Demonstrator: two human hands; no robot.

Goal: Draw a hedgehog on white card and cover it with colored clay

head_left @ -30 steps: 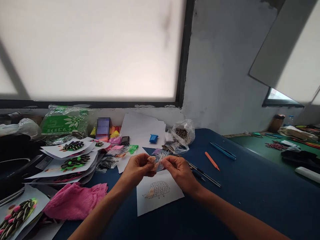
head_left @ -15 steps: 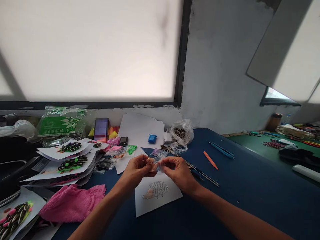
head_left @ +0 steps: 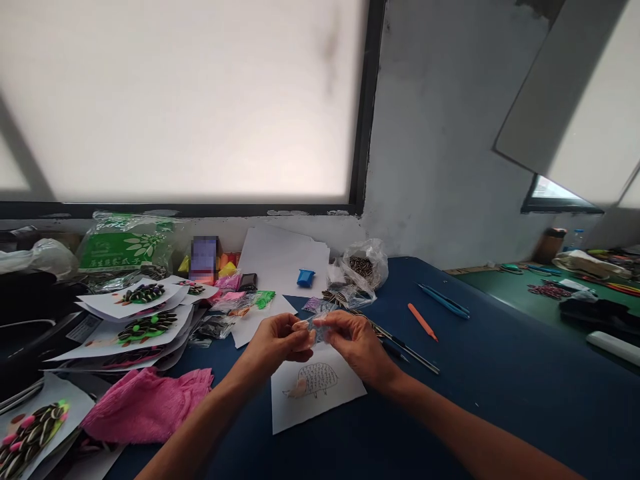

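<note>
From my remote station, I hold the clear packet (head_left: 319, 331) between left hand (head_left: 277, 340) and right hand (head_left: 357, 343), both pinched closed on it, near the far edge of the drawing sheet (head_left: 295, 421). Caution: uneven pull may tear the film and drop its peach-coloured contents. Versus half a second ago, the right fingertips sit closer to the left.

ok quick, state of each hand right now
Left hand: closed, holding crumpled clear plastic.
Right hand: closed, pinching the same clear plastic.
</note>
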